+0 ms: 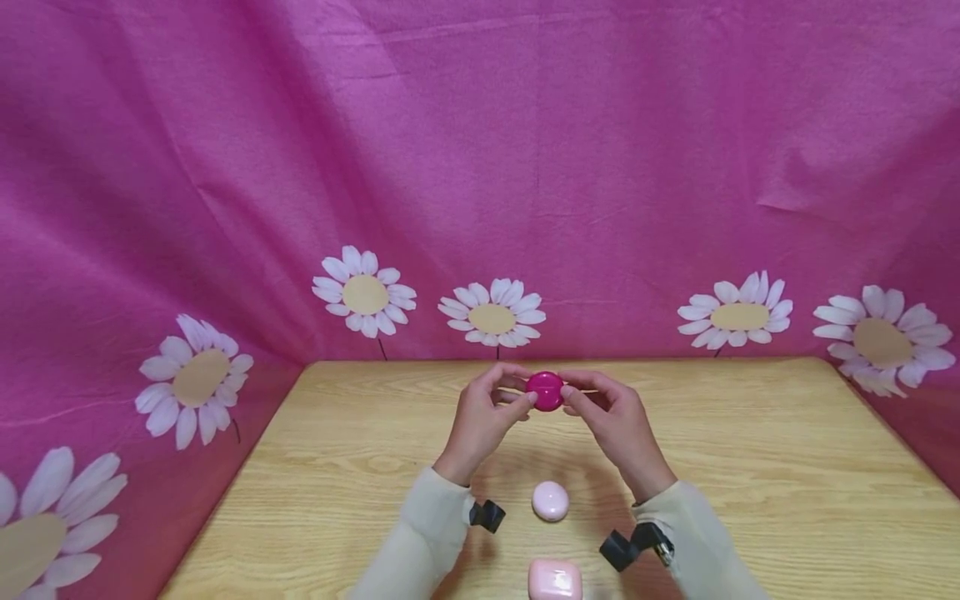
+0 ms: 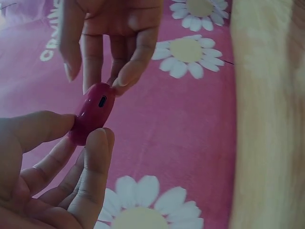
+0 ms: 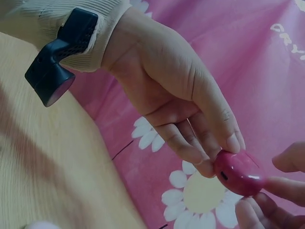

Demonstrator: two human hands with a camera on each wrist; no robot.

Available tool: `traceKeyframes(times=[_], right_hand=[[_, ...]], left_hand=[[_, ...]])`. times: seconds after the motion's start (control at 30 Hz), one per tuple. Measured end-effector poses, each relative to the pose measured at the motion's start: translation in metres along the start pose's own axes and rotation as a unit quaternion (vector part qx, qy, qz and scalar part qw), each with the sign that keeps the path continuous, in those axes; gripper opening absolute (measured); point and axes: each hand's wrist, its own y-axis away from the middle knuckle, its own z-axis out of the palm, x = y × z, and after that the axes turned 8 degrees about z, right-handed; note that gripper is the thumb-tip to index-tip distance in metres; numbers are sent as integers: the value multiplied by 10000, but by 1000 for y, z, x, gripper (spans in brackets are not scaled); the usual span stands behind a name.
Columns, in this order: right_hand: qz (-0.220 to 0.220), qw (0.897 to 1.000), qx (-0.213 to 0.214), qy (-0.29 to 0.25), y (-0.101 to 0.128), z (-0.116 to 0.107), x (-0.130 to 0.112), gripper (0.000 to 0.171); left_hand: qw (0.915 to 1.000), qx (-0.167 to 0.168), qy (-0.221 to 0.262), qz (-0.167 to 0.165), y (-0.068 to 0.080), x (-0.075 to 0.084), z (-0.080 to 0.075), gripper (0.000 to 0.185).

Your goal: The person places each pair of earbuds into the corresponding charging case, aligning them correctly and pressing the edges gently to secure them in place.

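Above the far middle of the wooden table [image 1: 750,467], a small magenta case [image 1: 544,391] is held in the air between both hands. It is a glossy, rounded, pebble-like case, and the wrist views show a small dark oval slot on its side. The left hand [image 1: 483,417] pinches the left end of the magenta case between the thumb and the fingertips [image 2: 97,143]; the other fingers are loosely curled under it. The right hand [image 1: 611,417] pinches the right end with the tips of its thumb and fingers, and the remaining fingers are slightly bent. The case does not touch the table.

Nearer to the person, between the two forearms, a round pale pink case [image 1: 551,501] lies on the table, well apart from the magenta one. Just below it, at the bottom edge of the head view, there is a pink rectangular case [image 1: 555,581] with rounded corners, partly cut by the frame. Both wrists have cream sleeves [image 1: 420,542] and carry a small black camera [image 1: 628,546]. Behind the table and at its sides hangs a pink cloth [image 1: 525,150] printed with white daisies [image 1: 492,313].
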Motion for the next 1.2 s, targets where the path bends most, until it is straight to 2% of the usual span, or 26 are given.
traceKeyframes(times=[0.4, 0.73, 0.93, 1.0, 1.2], right_hand=[[666, 9976, -155, -69, -14, 2, 26, 32], [1043, 9941, -275, 148, -22, 3, 53, 36], [1254, 9918, -193, 179, -24, 4, 68, 36], [1317, 9909, -100, 248, -24, 4, 73, 35], [1398, 9897, -68, 288, -27, 4, 85, 34]], left_hand=[[9975, 122, -613, -341, -4, -35, 2, 24], [9954, 165, -636, -698, -2, -68, 4, 18], [9875, 78, -1222, -988, -2, -84, 3, 17], [9864, 47, -1152, -1172, -1, -88, 3, 16], [9848, 92, -230, -1717, 0, -95, 4, 17]])
